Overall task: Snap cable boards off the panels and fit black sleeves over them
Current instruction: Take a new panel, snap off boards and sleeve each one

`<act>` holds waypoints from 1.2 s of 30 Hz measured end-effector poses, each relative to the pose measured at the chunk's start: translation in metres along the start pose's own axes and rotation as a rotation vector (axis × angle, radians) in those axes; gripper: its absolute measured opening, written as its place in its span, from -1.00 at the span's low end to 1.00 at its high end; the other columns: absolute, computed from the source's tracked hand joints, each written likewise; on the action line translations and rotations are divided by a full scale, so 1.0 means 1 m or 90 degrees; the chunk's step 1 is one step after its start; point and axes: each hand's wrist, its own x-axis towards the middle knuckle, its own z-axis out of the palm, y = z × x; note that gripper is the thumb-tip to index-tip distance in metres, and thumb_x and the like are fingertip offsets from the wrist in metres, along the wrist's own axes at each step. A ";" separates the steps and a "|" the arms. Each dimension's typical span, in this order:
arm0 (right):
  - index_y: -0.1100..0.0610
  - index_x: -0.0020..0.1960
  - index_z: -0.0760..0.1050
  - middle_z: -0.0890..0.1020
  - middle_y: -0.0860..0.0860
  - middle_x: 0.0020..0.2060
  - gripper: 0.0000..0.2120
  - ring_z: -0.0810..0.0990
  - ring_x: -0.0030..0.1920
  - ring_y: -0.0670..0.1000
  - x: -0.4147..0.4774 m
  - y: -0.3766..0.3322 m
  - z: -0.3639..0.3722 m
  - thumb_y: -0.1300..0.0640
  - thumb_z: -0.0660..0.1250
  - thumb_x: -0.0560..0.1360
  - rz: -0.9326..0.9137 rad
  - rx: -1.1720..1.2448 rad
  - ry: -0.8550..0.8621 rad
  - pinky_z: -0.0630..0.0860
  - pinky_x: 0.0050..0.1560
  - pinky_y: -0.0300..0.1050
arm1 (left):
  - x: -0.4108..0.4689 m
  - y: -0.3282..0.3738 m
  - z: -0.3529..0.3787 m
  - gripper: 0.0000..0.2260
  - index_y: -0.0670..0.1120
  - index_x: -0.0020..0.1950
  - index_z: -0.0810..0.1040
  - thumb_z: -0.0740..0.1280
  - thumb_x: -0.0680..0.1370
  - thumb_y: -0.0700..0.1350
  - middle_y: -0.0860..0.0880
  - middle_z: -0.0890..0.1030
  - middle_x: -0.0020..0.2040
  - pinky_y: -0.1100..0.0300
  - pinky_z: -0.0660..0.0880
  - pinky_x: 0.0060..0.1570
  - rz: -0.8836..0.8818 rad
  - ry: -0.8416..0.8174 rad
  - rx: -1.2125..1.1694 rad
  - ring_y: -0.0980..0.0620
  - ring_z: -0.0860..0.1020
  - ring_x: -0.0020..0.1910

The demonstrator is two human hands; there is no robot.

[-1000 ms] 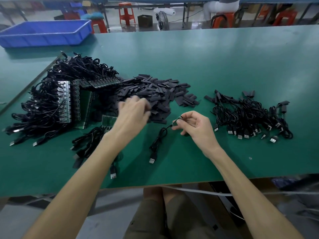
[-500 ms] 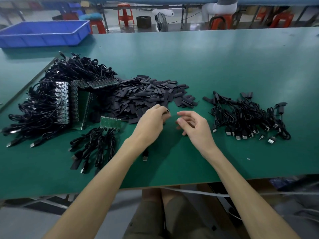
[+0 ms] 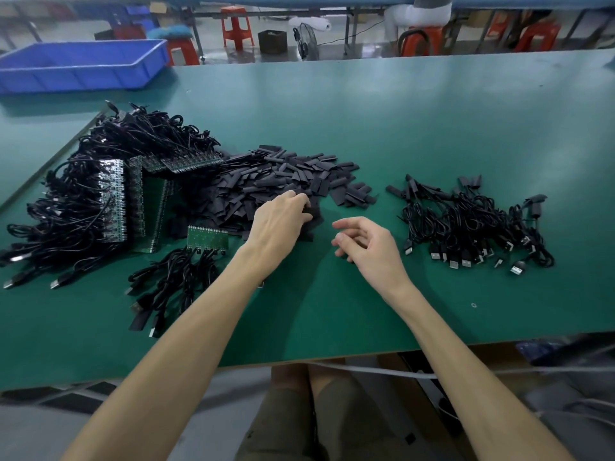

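A heap of flat black sleeves (image 3: 283, 179) lies mid-table. My left hand (image 3: 283, 224) reaches into its near edge, fingers curled down onto a black sleeve (image 3: 312, 214); the thumb is hidden. My right hand (image 3: 366, 247) hovers just right of it, fingers loosely curled and holding nothing. At the left, green panels (image 3: 113, 201) stand among a mass of black cables. A small green panel piece (image 3: 207, 236) lies in front of them, with a bundle of USB cables (image 3: 173, 281) trailing from it. My left forearm hides whatever lies beneath it.
Sleeved cables (image 3: 472, 227) with USB plugs are heaped at the right. A blue tray (image 3: 80, 64) stands at the back left of the green table (image 3: 416, 121). Red stools and a fan are on the floor beyond. My knees show below the front edge.
A second ago my right hand pinched a cable's board end; it now holds nothing. My left hand came to the right hand, then went back to the sleeve heap.
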 end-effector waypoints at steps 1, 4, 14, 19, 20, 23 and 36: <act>0.12 0.16 0.60 0.72 0.02 -0.14 -0.84 0.70 -0.22 -0.07 0.000 0.000 0.000 0.26 0.37 0.61 0.002 0.003 0.002 0.54 -0.19 -0.28 | -0.003 0.001 -0.001 -0.77 -0.08 0.25 0.58 0.31 0.66 -0.01 -0.05 0.58 0.10 0.08 0.37 -0.16 0.007 0.018 -0.016 -0.13 0.58 0.03; 0.12 0.18 0.58 0.70 0.01 -0.14 -0.84 0.71 -0.20 -0.05 0.002 0.001 0.001 0.24 0.37 0.61 0.002 0.018 0.019 0.54 -0.22 -0.23 | -0.012 0.006 -0.004 -0.78 -0.05 0.21 0.61 0.35 0.63 0.02 0.04 0.57 0.01 0.07 0.45 -0.15 0.037 0.043 -0.131 -0.04 0.58 -0.04; 0.15 0.09 0.62 0.74 0.04 -0.11 -0.89 0.69 -0.24 0.02 -0.002 0.002 -0.004 0.22 0.46 0.57 -0.032 0.126 0.032 0.55 -0.29 -0.15 | -0.034 0.017 0.002 -0.88 -0.06 0.09 0.71 0.46 0.57 -0.10 0.07 0.60 -0.15 0.32 0.41 -0.18 0.070 0.007 -0.404 0.15 0.54 -0.19; 0.10 0.05 0.64 0.75 0.03 -0.11 -0.91 0.71 -0.24 0.02 -0.002 0.004 -0.004 0.18 0.48 0.55 -0.036 0.126 0.022 0.54 -0.32 -0.21 | -0.040 0.019 0.008 -0.88 -0.11 0.05 0.71 0.47 0.56 -0.10 0.16 0.59 -0.25 0.41 0.34 -0.22 0.030 0.010 -0.472 0.27 0.49 -0.29; 0.10 0.05 0.64 0.76 0.03 -0.11 -0.91 0.71 -0.24 0.02 -0.002 0.005 -0.004 0.17 0.48 0.55 -0.035 0.124 0.021 0.54 -0.32 -0.22 | -0.041 0.019 0.009 -0.88 -0.12 0.04 0.71 0.48 0.56 -0.10 0.19 0.58 -0.29 0.41 0.34 -0.24 0.023 0.011 -0.479 0.27 0.48 -0.31; 0.08 0.05 0.64 0.76 0.02 -0.11 -0.90 0.72 -0.23 0.02 -0.002 0.006 -0.004 0.14 0.49 0.55 -0.036 0.121 0.019 0.54 -0.31 -0.23 | -0.040 0.018 0.009 -0.87 -0.16 0.02 0.71 0.47 0.56 -0.10 0.30 0.55 -0.38 0.43 0.32 -0.29 0.017 0.013 -0.489 0.28 0.45 -0.37; 0.04 -0.06 0.64 0.75 0.03 -0.20 -0.98 0.67 -0.29 -0.04 -0.001 0.007 -0.006 0.13 0.47 0.53 -0.031 0.111 0.026 0.53 -0.30 -0.23 | -0.041 0.022 0.012 -0.85 -0.13 -0.09 0.68 0.46 0.57 -0.05 0.17 0.45 -0.46 0.33 0.25 -0.36 -0.013 -0.014 -0.530 0.17 0.31 -0.44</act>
